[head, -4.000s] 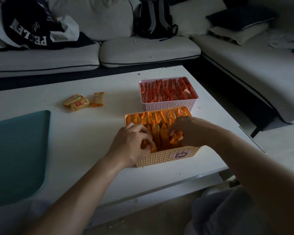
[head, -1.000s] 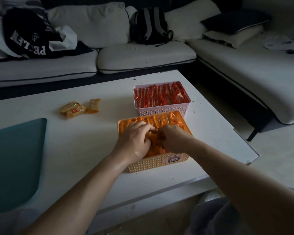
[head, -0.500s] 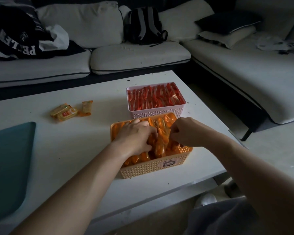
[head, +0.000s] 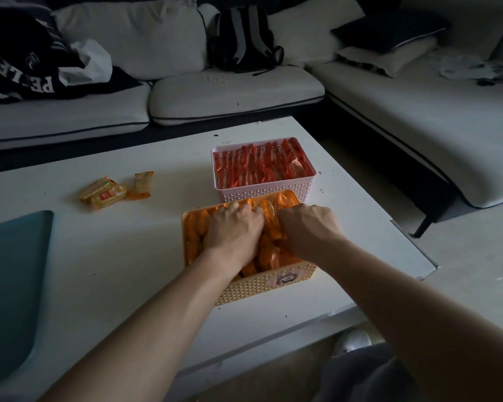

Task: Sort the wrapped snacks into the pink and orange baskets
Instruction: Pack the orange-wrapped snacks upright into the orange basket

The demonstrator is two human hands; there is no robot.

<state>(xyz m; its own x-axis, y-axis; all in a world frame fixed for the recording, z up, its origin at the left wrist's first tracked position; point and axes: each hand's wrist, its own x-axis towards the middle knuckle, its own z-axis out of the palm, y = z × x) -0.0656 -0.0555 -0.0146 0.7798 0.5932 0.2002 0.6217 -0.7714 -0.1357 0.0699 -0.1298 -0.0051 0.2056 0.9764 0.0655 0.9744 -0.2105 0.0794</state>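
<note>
On the counter (head: 114, 256) my left hand (head: 233, 230) and right hand (head: 308, 230) dig into the orange basket (head: 262, 285), fingers (head: 244, 210) curled among packets (head: 269, 256), whether holding any I cannot tell; I'd firm the rows upright gently.

Colours across the white worktop (head: 114, 256)
The pink basket (head: 263, 192): diamond-lattice wall, red wrappers (head: 262, 165); orange basket (head: 253, 285): studded weave wall, orange wrappers (head: 269, 256); loose yellow-orange wrappers (head: 108, 192); teal mat (head: 9, 285); black backpack (head: 244, 36), grey stripes.
</note>
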